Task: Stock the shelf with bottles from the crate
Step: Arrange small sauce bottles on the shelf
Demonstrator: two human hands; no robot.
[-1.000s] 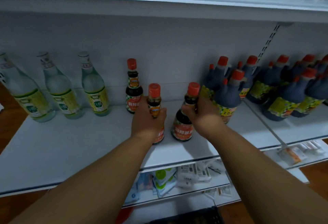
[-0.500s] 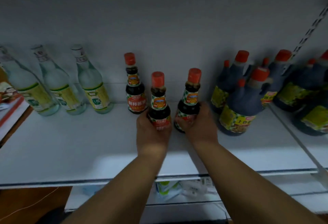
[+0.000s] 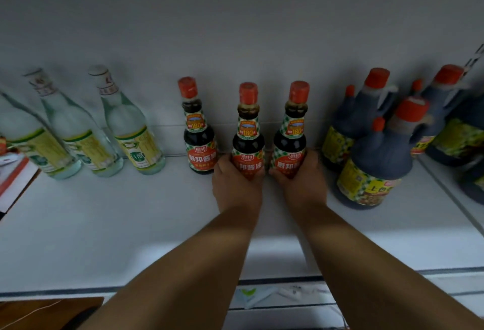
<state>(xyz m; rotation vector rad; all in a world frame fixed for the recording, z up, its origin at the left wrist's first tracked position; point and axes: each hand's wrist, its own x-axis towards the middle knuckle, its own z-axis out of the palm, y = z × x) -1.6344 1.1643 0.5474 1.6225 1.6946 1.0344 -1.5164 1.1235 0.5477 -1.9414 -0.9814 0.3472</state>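
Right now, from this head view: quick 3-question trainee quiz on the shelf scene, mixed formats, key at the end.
1. True or false: each hand grips a small red-capped soy sauce bottle on the shelf.
2. Multiple choice: what stands directly left of the bottle in the left hand? A) a large dark jug B) a third small soy sauce bottle C) nothing
3. Fill in: the clear glass bottles stand at the shelf's ____ end.

Key:
1. True: left-hand bottle, right-hand bottle, right hand.
2. B, the free-standing bottle; the large dark jugs are on the right.
3. left
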